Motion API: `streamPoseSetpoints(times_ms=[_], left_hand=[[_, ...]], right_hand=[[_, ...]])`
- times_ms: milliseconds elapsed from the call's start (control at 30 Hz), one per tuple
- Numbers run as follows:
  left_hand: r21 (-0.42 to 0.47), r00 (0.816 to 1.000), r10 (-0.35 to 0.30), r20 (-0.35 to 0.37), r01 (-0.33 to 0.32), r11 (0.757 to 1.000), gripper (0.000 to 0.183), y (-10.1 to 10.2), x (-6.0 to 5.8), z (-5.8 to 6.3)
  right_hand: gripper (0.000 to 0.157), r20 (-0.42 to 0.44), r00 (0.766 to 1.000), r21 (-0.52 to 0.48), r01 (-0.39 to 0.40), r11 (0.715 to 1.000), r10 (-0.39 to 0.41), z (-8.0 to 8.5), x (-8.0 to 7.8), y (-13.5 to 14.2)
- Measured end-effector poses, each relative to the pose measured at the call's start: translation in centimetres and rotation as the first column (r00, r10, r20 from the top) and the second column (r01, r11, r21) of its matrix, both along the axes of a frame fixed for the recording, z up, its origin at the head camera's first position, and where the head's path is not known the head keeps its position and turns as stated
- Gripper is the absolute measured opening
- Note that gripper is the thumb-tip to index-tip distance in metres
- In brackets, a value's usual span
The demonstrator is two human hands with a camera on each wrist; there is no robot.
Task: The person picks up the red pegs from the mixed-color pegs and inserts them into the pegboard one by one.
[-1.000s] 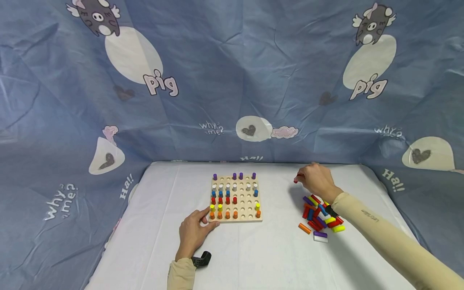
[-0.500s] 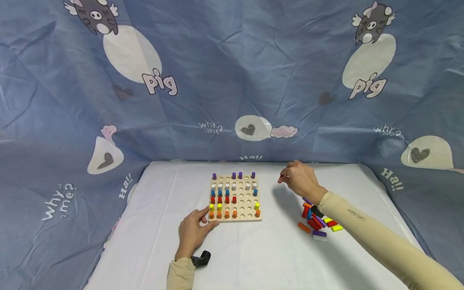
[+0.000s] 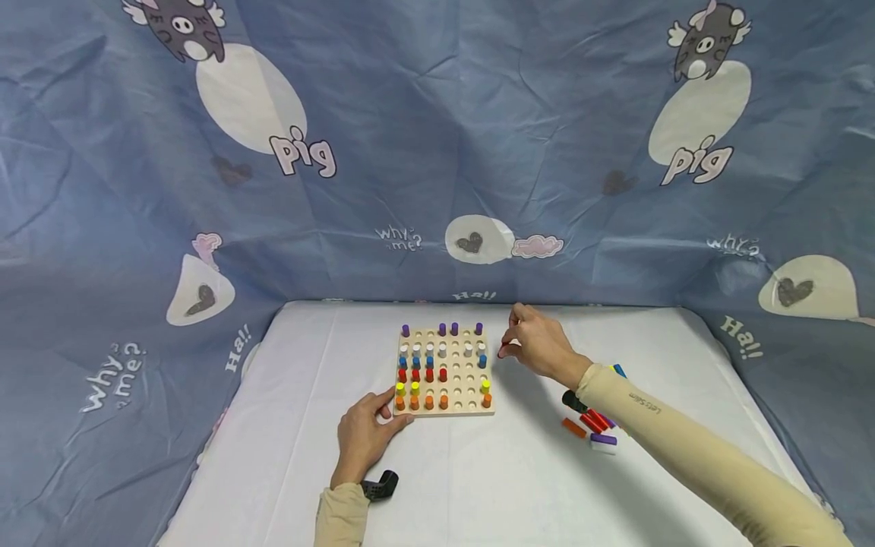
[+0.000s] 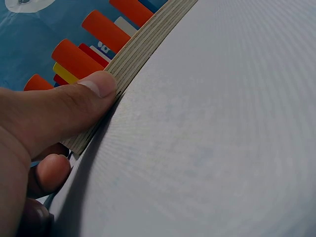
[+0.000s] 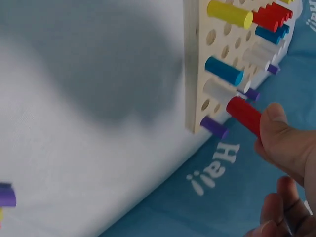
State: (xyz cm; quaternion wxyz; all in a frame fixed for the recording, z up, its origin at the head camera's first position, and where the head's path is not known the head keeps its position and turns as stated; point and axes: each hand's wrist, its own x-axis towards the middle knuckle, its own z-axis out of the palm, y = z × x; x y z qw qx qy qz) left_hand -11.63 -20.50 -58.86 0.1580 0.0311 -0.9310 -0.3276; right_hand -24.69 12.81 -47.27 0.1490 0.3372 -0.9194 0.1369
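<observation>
A wooden pegboard [image 3: 447,414] lies on the white cloth, with rows of purple, white, blue, red, yellow and orange pegs upright in some of its holes. My left hand [image 3: 362,437] grips its near left corner; in the left wrist view the thumb [image 4: 74,108] presses the front edge beside several orange pegs [image 4: 81,58]. My right hand [image 3: 540,346] is in the air just right of the board. Between thumb and finger it pinches a red peg [image 5: 243,114], held by one end, its free end pointing toward the board. The other right fingers are loosely bent.
Loose pegs [image 3: 593,422] of several colours lie right of the board, partly hidden under my right forearm. An orange peg [image 3: 574,428] and a purple peg [image 3: 603,439] beside a white one sit at the near side. A blue printed cloth [image 3: 437,152] hangs behind.
My right hand has moved left from above the loose pegs to beside the board, carrying the red peg. My left hand stays at the board's corner.
</observation>
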Motion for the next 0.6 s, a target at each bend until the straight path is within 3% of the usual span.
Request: streamPoseSetpoints(times_ms=[600], left_hand=[[0.008, 1.0, -0.008, -0.014, 0.008, 1.0, 0.065, 0.0, 0.1, -0.1]], right_hand=[[0.02, 0.056, 0.99, -0.032, -0.128, 0.991, 0.129, -1.4, 1.2, -4.1]])
